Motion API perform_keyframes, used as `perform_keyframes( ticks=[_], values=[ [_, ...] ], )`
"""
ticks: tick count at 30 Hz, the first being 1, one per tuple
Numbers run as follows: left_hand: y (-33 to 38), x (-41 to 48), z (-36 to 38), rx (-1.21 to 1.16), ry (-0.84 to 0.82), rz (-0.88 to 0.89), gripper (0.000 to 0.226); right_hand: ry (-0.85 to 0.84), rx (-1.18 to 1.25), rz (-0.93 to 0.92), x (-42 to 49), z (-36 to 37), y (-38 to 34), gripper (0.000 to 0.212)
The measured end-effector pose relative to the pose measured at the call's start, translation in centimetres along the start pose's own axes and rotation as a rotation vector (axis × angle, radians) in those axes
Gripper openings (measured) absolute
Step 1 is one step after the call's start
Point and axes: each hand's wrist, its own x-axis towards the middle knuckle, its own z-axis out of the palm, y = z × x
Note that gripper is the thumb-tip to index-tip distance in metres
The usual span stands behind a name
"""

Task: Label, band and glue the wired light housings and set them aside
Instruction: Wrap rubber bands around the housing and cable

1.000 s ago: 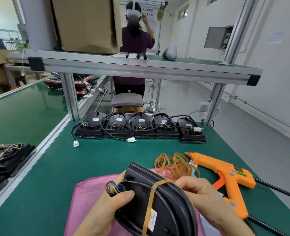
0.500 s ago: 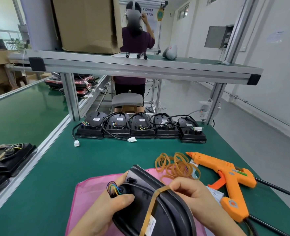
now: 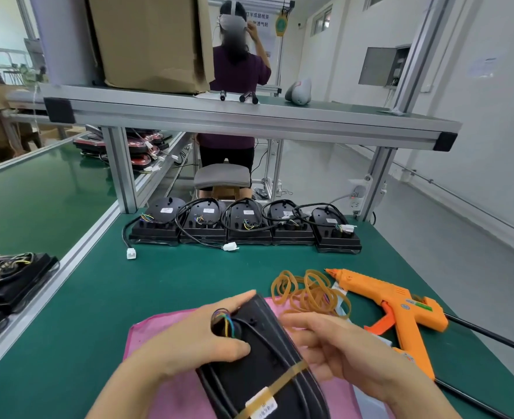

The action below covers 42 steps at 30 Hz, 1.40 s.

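Note:
A black light housing [image 3: 264, 358] with coloured wires and a black cable lies tilted over a pink cloth [image 3: 165, 397] near me. My left hand [image 3: 195, 337] grips its upper left end, thumb on the back by the wires. A tan rubber band [image 3: 282, 385] crosses its lower part over a white label [image 3: 261, 403]. My right hand [image 3: 346, 349] rests against the housing's right edge with fingers loosely curled; whether it holds the band is unclear. Loose rubber bands [image 3: 310, 291] and an orange glue gun [image 3: 397, 309] lie to the right.
Several wired black housings [image 3: 243, 225] stand in a row at the back of the green bench [image 3: 189, 273]. More banded housings [image 3: 10, 279] lie on the left conveyor. An aluminium shelf [image 3: 249, 116] carries a cardboard box [image 3: 150, 40]. A person stands beyond it.
The housing has dropped lower toward the cloth and turned. The rubber band has slid from its middle down to the lower part, over the label. My right hand has moved down along its right edge.

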Motion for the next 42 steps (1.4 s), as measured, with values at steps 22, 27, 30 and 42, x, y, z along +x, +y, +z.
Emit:
perform_keyframes(
  ticks=[22,27,30,42],
  values=[
    [-3.1,16.1,0.0,0.669,-0.007,-0.035,0.013,0.364,0.271,-0.056,2.2,2.0,4.3,0.059],
    [-2.4,14.8,-1.1,0.454,0.164,0.115,0.013,0.345,0.271,-0.037,2.2,1.6,4.3,0.057],
    [-0.7,12.5,-2.1,-0.001,0.073,0.091,0.011,0.266,0.224,-0.038,2.1,1.5,4.0,0.060],
    [-2.3,8.4,-2.4,-0.616,-0.312,-0.019,0.011,-0.023,0.193,-0.072,3.4,2.1,2.5,0.070]
  ],
)
